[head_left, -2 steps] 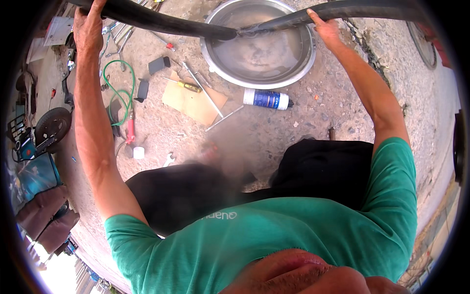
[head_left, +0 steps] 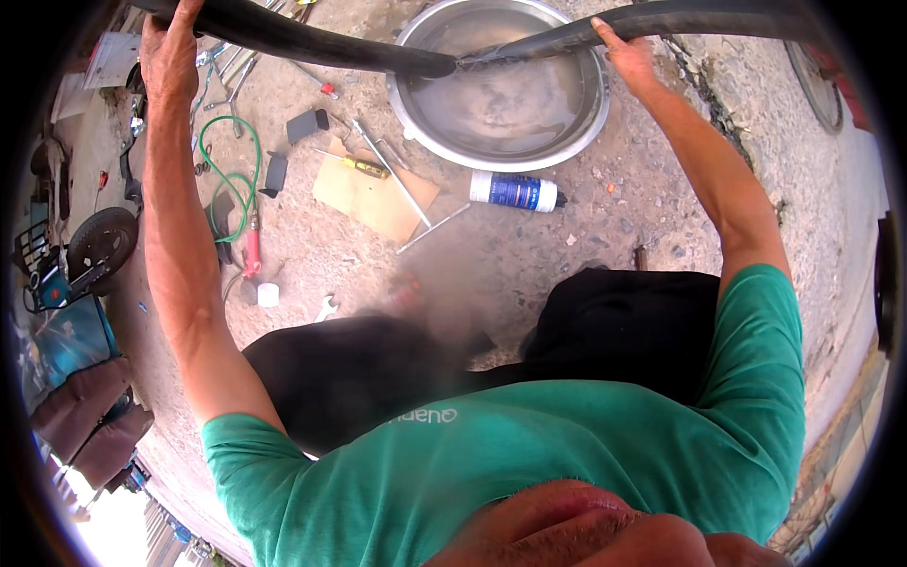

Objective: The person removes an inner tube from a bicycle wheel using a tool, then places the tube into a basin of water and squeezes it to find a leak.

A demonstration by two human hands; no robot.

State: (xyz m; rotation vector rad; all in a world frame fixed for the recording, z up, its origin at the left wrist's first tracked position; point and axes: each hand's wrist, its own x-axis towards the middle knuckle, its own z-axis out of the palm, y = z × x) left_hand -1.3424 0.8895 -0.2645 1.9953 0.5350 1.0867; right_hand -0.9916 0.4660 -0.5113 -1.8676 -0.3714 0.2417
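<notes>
A black rubber inner tube [head_left: 321,42] stretches across the top of the view, and its middle dips into cloudy water in a round metal basin [head_left: 505,164]. My left hand [head_left: 172,59] is closed around the tube at the far left, its fingers partly hidden behind the rubber. On the other side of the basin, my right hand [head_left: 627,59] grips the tube with the thumb in front. Where the tube meets the water, near the basin's centre, the surface looks disturbed.
On the concrete lie a blue-and-white bottle [head_left: 515,191], a T-handled metal tool [head_left: 392,175], a yellow screwdriver [head_left: 366,167] on cardboard [head_left: 331,187], a green hose [head_left: 253,142] with a red handle, and a wrench [head_left: 327,307]. A wheel [head_left: 102,238] stands at the left.
</notes>
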